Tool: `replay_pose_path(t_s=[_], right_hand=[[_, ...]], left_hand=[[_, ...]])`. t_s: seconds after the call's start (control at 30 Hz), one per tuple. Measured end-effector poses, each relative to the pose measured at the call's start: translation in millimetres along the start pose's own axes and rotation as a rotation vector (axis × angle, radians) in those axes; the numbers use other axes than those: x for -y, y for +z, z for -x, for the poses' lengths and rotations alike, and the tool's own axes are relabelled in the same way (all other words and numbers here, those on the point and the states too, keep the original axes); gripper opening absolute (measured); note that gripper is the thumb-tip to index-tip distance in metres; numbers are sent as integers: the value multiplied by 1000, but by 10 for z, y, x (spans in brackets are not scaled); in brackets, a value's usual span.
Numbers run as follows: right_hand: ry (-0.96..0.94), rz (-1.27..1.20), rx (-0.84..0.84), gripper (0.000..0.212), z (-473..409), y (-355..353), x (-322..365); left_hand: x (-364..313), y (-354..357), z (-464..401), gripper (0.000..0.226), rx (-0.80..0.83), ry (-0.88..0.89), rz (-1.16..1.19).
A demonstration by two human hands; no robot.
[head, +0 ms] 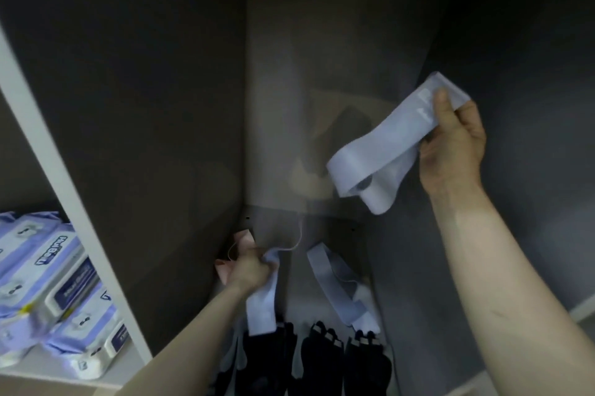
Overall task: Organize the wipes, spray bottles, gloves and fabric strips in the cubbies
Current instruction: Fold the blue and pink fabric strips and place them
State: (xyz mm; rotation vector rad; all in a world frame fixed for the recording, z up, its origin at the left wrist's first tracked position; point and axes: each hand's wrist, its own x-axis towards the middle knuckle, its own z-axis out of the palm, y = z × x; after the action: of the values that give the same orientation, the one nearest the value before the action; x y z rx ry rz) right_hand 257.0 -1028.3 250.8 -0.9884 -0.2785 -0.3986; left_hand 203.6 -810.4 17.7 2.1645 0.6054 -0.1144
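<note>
Two dark-walled cubbies (180,105) fill my view, split by a white upright divider panel (74,202); I am reaching into the right-hand one. In the left one, a stack of lavender-and-white soft wipe packs (54,292) lies on the white shelf, tilted against each other.

At the near edge of my cubby's floor sits a row of black fabric gloves (309,360), fingers pointing inward. Behind them a loose pale lavender fabric strip (341,286) lies crumpled on the floor.

My right hand (454,141) is raised well above the floor, thumb and fingers pinching the end of a wide pale lavender fabric band (383,150), which loops and hangs free below it. My left hand (251,266) is low at the back left corner, clenched around a bunched lavender strip (262,305) whose tail trails over the gloves. Just beside that fist are small pink fabric scraps (244,239), and a thin pink thread (297,241) curls up from them.

My worry is tangling: if I pull the left strip, its tail may drag a glove out of line, and the thread could snag on my fingers. The hanging loop may also unroll and drop across the tidy row. No spray bottles show.
</note>
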Motion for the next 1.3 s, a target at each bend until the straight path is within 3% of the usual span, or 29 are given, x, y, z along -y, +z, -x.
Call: replay_pose_path(t_s=[0.1,0.13,0.2,0.27,0.37,0.47,0.63,0.73,0.8,0.87,0.93,1.0,1.1,1.2,1.3], right_hand=[[-28,134,24,4,69,-2,-16],[-36,185,23,11,104,-6,-42],[-5,279,36,17,185,-33,-88],[34,333,40,20,236,-86,-130],[53,303,45,15,269,-128,-186],[86,232,84,8,292,-147,-239],[210,182,112,9,388,-160,-323],[290,190,91,45,522,-131,-382],[401,118,92,54,638,-105,-403],[547,54,160,48,780,-78,-416],[698,62,235,22,915,-66,-448],[803,21,288,15,1002,-73,-489],[927,-134,379,4,1087,-83,-518],[959,-253,477,30,1160,-114,-605],[917,-378,475,31,1187,-60,-624]], left_hand=[[-187,0,98,20,73,43,296],[-257,-15,103,25,76,18,447],[-346,-62,59,57,118,-88,763],[-421,-183,92,64,222,-115,956],[-500,-345,146,48,339,-61,1102],[-557,-454,232,57,425,9,1171],[-596,-514,513,30,384,243,1098],[-643,-575,649,37,345,352,1048],[-695,-630,716,44,298,419,995],[-744,-686,783,43,269,471,973],[-770,-751,844,47,242,505,968],[-774,-798,887,48,203,576,887],[-758,-814,980,22,156,755,632],[-725,-905,1042,22,115,868,476],[-619,-952,959,32,43,986,242]])
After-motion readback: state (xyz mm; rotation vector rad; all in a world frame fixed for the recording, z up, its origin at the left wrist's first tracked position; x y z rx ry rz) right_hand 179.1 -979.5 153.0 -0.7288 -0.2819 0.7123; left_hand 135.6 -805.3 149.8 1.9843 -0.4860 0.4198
